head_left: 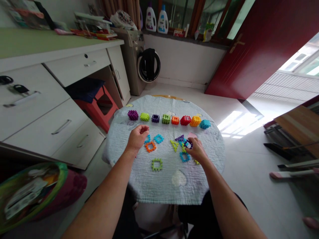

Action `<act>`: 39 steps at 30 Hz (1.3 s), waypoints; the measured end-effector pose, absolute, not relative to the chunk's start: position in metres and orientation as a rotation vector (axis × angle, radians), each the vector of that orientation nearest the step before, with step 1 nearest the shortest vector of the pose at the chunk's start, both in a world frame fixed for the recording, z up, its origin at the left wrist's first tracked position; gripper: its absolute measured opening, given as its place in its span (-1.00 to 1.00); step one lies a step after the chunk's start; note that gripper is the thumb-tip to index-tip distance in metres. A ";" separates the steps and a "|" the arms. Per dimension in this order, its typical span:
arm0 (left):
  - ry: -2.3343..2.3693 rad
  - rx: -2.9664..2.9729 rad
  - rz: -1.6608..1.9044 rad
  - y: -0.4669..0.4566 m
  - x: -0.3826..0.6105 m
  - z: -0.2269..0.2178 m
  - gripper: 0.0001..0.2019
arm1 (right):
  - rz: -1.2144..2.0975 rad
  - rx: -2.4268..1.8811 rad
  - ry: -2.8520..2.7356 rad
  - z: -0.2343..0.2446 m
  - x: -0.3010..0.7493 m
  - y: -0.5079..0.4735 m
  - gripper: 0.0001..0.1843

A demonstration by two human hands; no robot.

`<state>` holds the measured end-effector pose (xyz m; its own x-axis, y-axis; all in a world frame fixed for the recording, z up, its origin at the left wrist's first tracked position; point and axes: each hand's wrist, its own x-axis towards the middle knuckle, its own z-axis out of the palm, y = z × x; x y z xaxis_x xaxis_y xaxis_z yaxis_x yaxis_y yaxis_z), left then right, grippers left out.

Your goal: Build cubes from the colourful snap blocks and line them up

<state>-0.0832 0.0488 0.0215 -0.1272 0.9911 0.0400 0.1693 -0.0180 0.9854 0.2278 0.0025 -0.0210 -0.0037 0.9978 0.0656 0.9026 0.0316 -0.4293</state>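
My right hand (197,150) pinches a dark purple square frame tile (188,144) with toothed edges, over a small cluster of tiles. Around it lie a purple triangle tile (179,138), a lime triangle tile (174,145) and a blue square tile (184,157). My left hand (137,138) hovers at the left with fingers curled together; whatever is in them is hidden. Beside it are an orange square tile (150,146), a blue tile (159,138) and another blue tile partly hidden. Nearer me lies a green square tile (157,164), flat on the cloth.
Several built blocks form a row across the far side, from a purple block (133,115) to a blue block (205,124). They stand on a round table with a pale cloth (159,189). A red stool (106,111) and a washing machine (133,59) stand beyond.
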 end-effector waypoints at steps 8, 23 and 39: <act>1.673 1.670 0.962 0.053 -0.097 0.020 -0.80 | 0.281 -1.617 -2.216 0.036 0.141 0.069 -0.45; 1.799 1.703 0.790 0.053 -0.110 0.033 -0.78 | 0.142 -1.901 -2.598 0.028 0.063 0.206 -0.50; 1.781 1.726 0.757 0.049 -0.101 0.033 -0.79 | 0.117 -1.851 -2.674 0.018 0.052 0.213 -0.54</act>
